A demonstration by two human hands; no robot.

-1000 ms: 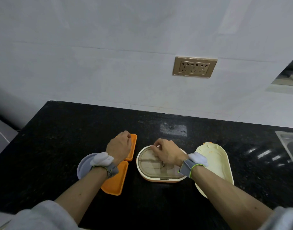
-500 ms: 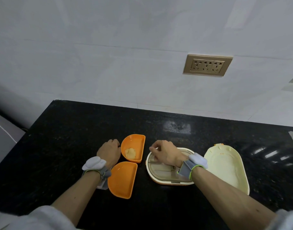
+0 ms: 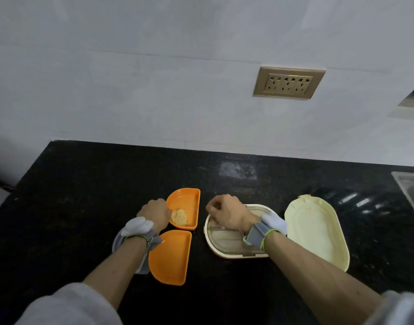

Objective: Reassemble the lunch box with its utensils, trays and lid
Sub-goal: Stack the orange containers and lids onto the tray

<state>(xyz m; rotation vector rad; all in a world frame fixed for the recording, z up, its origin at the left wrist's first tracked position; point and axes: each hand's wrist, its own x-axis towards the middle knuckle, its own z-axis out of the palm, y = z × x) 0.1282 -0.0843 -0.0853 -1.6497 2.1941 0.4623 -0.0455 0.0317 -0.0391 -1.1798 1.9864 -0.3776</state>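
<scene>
left hand [image 3: 154,213] sits curled at the outer curved rim of the far orange tray [image 3: 185,208], fingers hidden past the knuckles, so i cannot tell whether it grips the rim or only touches it. right hand [image 3: 227,213] is curled over the far end of the lunch box base [image 3: 227,245], fingertips pinched at something inside; what it holds, i cannot tell. that is the only view, from the head.

a second orange tray [image 3: 169,256] lies empty just nearer, almost touching the first. the first holds a pale lump of food [image 3: 179,216]. the cream lid [image 3: 316,231] lies flat just right of the base.

the trays look like light, stiff, smooth plastic; i would pinch them by the rim, keeping the one with food level. the black counter [image 3: 84,184] has open room to the left and behind; a sink edge [image 3: 409,184] lies well off to the right.
</scene>
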